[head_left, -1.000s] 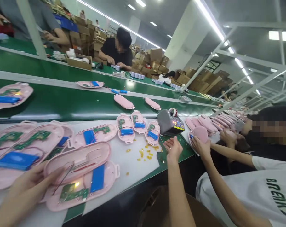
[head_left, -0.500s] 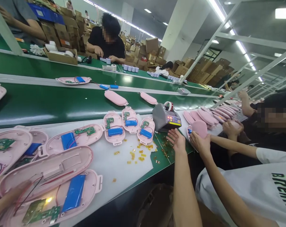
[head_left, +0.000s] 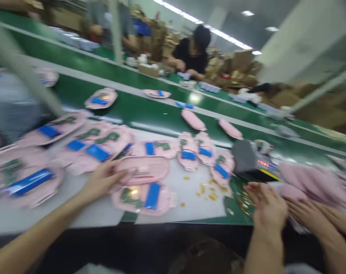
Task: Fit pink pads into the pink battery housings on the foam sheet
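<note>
My left hand point(head_left: 108, 178) grips the left end of an empty-looking pink shell half point(head_left: 146, 169), tilted above an open pink shell point(head_left: 161, 203) that holds a green circuit board, a lit yellow light and a blue battery point(head_left: 152, 196). My right hand point(head_left: 267, 203) is off to the right, just in front of the grey tape dispenser point(head_left: 245, 158) with red lit digits. Its fingers are bent and smeared by motion, so whether they hold anything cannot be made out. Small yellow tape pieces point(head_left: 213, 196) lie on the white sheet point(head_left: 190, 209) between my hands.
More open pink shells point(head_left: 187, 163) with blue batteries stand along the bench. A green conveyor point(head_left: 150, 118) runs behind, bearing pink covers point(head_left: 193, 120). Another person's hands point(head_left: 310, 213) are close at my right, near piled pink shells point(head_left: 307, 175). A slanted post point(head_left: 32, 72) rises at left.
The view has swung left, bringing more shells and my left arm into sight. The co-worker's hands now lie lower, beside my right hand. My right hand's fingers are more bent.
</note>
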Demonstrator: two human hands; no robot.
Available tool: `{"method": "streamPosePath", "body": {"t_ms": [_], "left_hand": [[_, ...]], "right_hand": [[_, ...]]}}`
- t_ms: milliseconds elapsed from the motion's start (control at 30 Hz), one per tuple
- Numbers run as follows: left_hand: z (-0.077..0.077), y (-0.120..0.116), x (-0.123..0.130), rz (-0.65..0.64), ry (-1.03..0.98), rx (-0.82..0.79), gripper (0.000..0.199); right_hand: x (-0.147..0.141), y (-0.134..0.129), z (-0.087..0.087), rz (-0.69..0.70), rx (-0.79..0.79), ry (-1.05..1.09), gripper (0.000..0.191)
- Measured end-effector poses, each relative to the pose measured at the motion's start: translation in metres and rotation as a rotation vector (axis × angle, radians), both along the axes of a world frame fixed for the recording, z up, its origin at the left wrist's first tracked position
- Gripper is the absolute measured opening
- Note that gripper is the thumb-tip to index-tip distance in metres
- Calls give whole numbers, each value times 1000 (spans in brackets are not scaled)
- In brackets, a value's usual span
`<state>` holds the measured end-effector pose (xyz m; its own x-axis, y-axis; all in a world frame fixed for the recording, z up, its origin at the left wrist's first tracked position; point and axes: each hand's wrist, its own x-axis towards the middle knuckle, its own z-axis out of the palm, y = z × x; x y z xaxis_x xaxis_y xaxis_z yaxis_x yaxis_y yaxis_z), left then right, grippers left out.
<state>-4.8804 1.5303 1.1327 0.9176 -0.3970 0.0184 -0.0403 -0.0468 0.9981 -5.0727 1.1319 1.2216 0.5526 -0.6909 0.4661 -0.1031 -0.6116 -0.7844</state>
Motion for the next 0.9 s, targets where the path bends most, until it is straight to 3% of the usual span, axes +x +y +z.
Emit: {"method": "streamPosePath", "body": {"t_ms": [67, 200, 267, 333, 567, 733, 900], "left_hand": [[-1, 4, -3, -56, 111, -34, 12], [1, 6, -3, -128, 185, -164, 24], [2, 7, -6, -129, 180, -203, 23], [3, 8, -10, -105, 181, -212, 22], [-5, 9, -16, -43, 202, -217, 18], [-8, 8, -18, 0, 80, -200, 16], [-11, 8, -19, 43, 25, -118, 17]], "right_hand": [[43, 71, -1, 214, 0, -22, 21], [132, 191, 5, 941, -352, 285, 20], [164, 220, -2, 1134, -497, 451, 25], [181, 227, -11, 1209, -578, 596, 27], [179, 227, -16, 1168, -805, 689, 24], [178, 244, -25, 988, -976, 590, 19], [182, 255, -21, 702, -827, 723, 15]]}}
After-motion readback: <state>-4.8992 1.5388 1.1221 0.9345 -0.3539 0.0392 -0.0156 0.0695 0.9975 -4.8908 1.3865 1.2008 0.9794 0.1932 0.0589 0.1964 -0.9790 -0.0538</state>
